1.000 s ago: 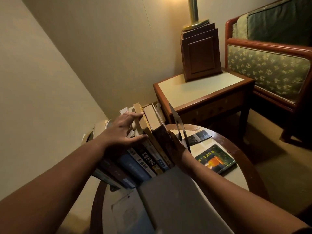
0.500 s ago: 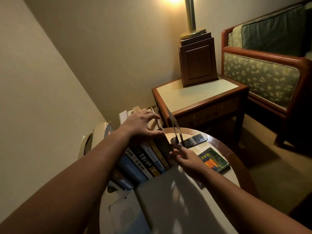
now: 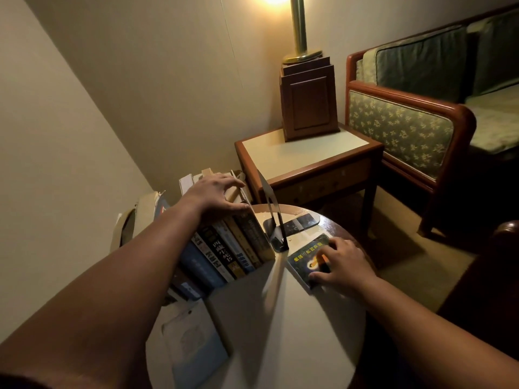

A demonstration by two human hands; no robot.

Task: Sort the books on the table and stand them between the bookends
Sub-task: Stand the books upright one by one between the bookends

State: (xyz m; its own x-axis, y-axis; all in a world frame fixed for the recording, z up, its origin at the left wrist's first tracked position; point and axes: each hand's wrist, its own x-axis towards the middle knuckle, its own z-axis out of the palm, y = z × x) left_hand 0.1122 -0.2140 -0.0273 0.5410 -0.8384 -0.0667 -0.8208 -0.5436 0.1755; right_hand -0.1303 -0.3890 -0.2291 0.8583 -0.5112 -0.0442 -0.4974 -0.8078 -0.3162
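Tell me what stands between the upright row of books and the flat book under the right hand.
In the head view, the metal bookend stands there on the table, between the row of books and the flat book the right hand touches.

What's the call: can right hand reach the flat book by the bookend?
Likely yes: right hand rests on the flat book, nothing on top; bookend stands beside it; left hand grips standing books.

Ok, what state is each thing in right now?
Row of paperback books: standing on edge, left hand gripping their tops.
Dark metal bookend: upright, just right of the row.
Dark book with yellow title: flat on round wooden table, right hand pressing its cover.
Brass lamp: lit.
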